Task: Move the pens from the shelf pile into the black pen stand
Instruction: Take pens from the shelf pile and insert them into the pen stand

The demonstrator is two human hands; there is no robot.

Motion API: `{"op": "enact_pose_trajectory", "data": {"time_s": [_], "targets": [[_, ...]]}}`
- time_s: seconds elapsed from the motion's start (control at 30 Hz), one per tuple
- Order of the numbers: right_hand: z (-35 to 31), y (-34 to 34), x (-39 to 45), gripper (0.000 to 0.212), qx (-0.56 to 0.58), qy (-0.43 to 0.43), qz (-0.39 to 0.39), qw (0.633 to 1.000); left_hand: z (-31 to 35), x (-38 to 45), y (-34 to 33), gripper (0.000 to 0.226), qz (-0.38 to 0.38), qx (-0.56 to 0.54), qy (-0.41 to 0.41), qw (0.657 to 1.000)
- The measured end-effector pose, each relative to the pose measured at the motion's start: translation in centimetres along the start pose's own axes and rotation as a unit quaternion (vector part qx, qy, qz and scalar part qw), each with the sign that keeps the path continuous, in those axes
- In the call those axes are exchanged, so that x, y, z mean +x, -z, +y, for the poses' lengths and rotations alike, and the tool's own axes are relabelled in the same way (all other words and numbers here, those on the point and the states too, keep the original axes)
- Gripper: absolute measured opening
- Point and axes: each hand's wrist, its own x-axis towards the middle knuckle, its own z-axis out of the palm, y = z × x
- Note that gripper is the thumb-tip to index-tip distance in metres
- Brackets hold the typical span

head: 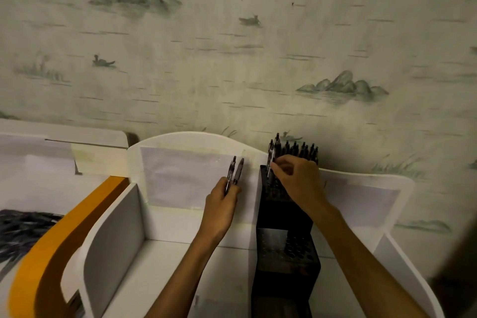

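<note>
A tall black pen stand (285,261) with a grid of round holes stands on the white shelf (180,253). Several dark pens (302,151) stick up from its far rows. My right hand (296,178) reaches over the stand's far left part and pinches a pen (271,160) that stands upright at the holes. My left hand (222,204), just left of the stand, grips two dark pens (236,171) that point up and away. The pile of dark pens (23,230) lies at the far left, partly cut off by the frame edge.
A white divider panel (116,235) and an orange curved panel (64,235) stand between the pile and my hands. The shelf's white back panel (191,147) runs along a wallpapered wall. The shelf's right side wall (402,248) stands close to my right forearm.
</note>
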Motion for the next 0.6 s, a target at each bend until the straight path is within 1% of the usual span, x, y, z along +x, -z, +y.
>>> {"op": "enact_pose_trajectory", "data": {"time_s": [0.1, 0.2, 0.37, 0.47, 0.6], "targets": [[0.1, -0.2, -0.2, 0.018, -0.020, -0.015, -0.022, 0.999, 0.0, 0.1, -0.3, 0.021, -0.004, -0.040, 0.035, 0.999], [0.2, -0.8, -0.7, 0.018, -0.023, -0.026, -0.042, 0.999, 0.2, 0.0, -0.4, 0.018, -0.027, -0.064, 0.046, 0.997], [0.1, -0.9, -1.0, 0.016, -0.038, -0.038, -0.024, 0.998, 0.3, -0.1, -0.1, 0.014, -0.035, -0.076, 0.021, 0.996], [0.1, -0.9, -0.7, 0.016, -0.037, -0.047, -0.037, 0.998, 0.4, -0.2, -0.1, 0.013, -0.035, -0.063, 0.001, 0.997], [0.2, -1.1, -1.0, 0.017, -0.044, -0.054, -0.071, 0.995, 0.4, -0.4, -0.3, 0.014, -0.035, -0.064, -0.006, 0.997]]}}
